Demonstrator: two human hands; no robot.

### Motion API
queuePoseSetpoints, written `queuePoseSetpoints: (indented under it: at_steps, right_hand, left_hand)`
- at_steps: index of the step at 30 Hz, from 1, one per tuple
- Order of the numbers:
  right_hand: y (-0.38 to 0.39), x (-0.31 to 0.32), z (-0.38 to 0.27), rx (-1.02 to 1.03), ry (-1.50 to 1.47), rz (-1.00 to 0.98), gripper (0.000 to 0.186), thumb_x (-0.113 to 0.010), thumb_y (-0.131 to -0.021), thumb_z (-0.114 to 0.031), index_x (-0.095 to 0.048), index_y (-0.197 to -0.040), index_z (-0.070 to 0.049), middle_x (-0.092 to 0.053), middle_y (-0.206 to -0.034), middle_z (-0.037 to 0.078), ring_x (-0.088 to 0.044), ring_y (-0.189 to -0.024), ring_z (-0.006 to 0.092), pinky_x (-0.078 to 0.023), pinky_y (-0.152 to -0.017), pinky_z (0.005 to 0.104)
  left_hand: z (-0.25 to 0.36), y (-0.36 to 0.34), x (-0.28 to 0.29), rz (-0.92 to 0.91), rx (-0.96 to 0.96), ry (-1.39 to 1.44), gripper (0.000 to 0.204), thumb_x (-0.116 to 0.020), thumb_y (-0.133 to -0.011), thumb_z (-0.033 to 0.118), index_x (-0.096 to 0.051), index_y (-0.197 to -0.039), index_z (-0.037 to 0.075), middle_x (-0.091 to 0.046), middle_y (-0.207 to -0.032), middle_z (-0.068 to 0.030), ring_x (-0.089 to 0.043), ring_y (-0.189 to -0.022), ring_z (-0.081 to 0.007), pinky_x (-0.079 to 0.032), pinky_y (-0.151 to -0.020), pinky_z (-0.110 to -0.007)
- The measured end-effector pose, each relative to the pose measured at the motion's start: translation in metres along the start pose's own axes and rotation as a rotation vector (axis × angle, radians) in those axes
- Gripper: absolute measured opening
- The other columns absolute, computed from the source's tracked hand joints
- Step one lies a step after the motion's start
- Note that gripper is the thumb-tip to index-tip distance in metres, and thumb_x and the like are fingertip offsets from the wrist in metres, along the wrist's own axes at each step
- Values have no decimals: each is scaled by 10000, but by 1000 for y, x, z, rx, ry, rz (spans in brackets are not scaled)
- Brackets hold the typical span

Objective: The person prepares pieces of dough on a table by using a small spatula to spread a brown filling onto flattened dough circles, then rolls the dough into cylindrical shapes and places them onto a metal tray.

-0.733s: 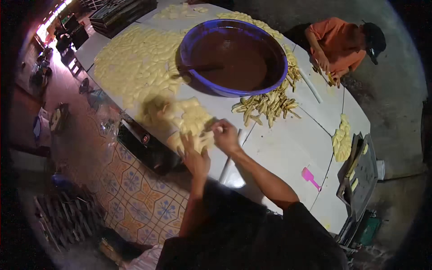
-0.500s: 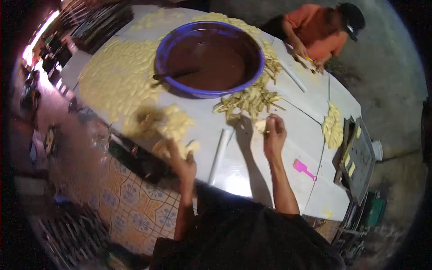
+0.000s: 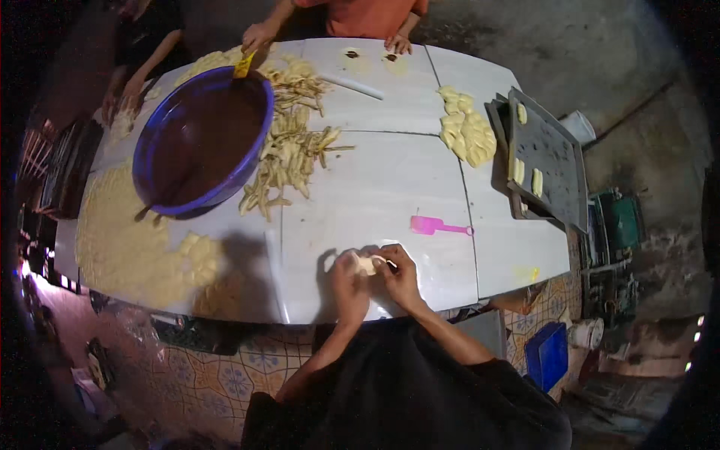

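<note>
Close in front of me, over the near part of the white table [image 3: 373, 172], my left hand [image 3: 349, 292] and my right hand [image 3: 401, 279] are together around a small pale piece of dough [image 3: 367, 265]. The fingers of both close on it from either side; my left fingers are slightly blurred. A pink plastic scraper [image 3: 429, 224] lies just beyond my right hand. To the left of my hands a white rolling rod [image 3: 275, 270] rests on the table. Many flat dough pieces [image 3: 124, 244] cover the left side.
A purple basin [image 3: 251, 176] of brown filling stands at the left beside a heap of banana-like strips [image 3: 289, 161]. Dough pieces [image 3: 466, 127] and metal trays [image 3: 551, 161] lie at the right. Across the table one person holds a yellow scraper [image 3: 243, 66]; another works at far left.
My view has swung to the right. My left hand has left the dough pieces at the left and joined my right hand around one piece. The person opposite now reaches to the basin.
</note>
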State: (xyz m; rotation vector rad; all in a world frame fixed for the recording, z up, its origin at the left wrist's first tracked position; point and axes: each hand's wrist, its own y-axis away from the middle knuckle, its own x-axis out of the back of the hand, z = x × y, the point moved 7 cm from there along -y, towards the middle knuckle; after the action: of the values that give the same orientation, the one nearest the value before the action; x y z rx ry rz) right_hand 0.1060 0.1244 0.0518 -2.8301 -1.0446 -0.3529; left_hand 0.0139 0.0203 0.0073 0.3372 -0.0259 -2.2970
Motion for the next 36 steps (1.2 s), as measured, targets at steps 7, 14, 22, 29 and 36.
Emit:
queuePoseSetpoints:
  at_steps: [7,14,22,29,36]
  right_hand:
    - [16,27,18,206,559,-21,503,-631,-941,-137,-491,-1366,93,-584,-1176,346,-593,-1143,455,-550,-875,466]
    - [18,3,40,582,995,-383,636,-630,-887,-276,-503,-1407,68,-503,-1478,247,-409,-1448,347,-323,-1195,481]
    - [15,29,48,536,1023,-358,505,-565,-987,-200,-486,-1415,55,-478,-1504,244,-403,-1447,375,-380,-1144,520]
    - [20,60,-15,733,554,-180,456,-608,-979,-164,-525,-1393,7,-582,-1350,266,-502,-1333,423,-485,-1012,495]
    - [-2,46,32,634,627,-135,343,-728,-843,-85,-633,-1157,15,-623,-1113,178,-608,-1003,376,-518,-850,467]
  left_hand:
    - [35,-18,10,59,-403,-784,545,-612,-883,-8,-485,-1410,-71,-503,-1400,-342,-511,-1287,-503,-415,-1111,-495]
    - [6,6,-47,-531,-487,-1455,866,-543,-976,511,-269,-1539,-87,-370,-1576,-257,-316,-1492,-389,-146,-1228,-589]
    - [35,12,66,571,-333,-1601,710,-673,-920,328,-420,-1517,39,-546,-1436,-207,-502,-1356,-350,-371,-1125,-550]
    - [5,22,56,-196,-584,-1358,475,-683,-898,135,-586,-1357,68,-677,-1123,-118,-634,-1032,-283,-500,-901,-444]
    - [41,-1,-22,-31,-746,-1387,289,-630,-776,-16,-694,-1046,67,-646,-1067,-132,-612,-1039,-337,-503,-893,-447]
